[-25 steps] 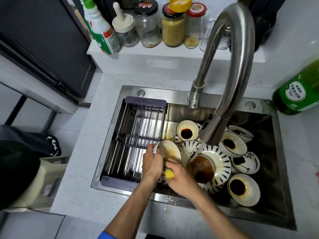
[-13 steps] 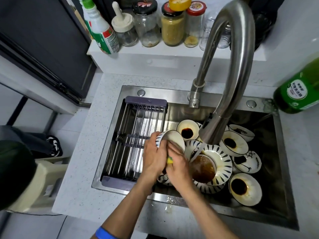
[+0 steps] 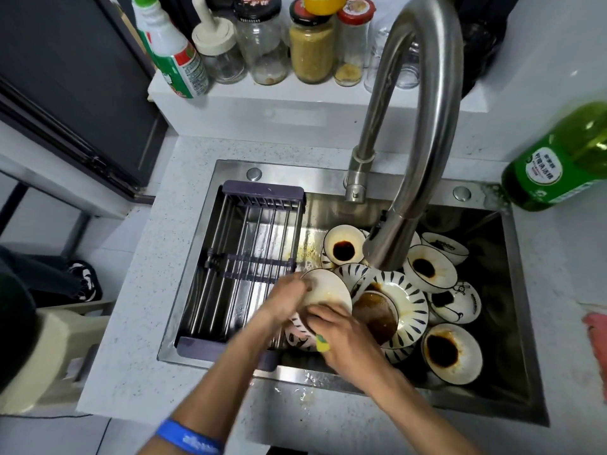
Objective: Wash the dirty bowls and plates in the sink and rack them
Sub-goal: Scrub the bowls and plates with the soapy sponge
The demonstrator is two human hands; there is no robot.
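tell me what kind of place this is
Most likely a home kitchen: a steel sink full of sauce-stained bowls under a tall faucet, with jars on the ledge behind.

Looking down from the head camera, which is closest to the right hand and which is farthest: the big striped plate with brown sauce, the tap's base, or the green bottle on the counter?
From the right hand:
1. Striped plate, just to its right in the sink, beside the fingers.
2. Tap's base, at the sink's back rim, beyond the hand.
3. Green bottle, on the counter at the far right corner.
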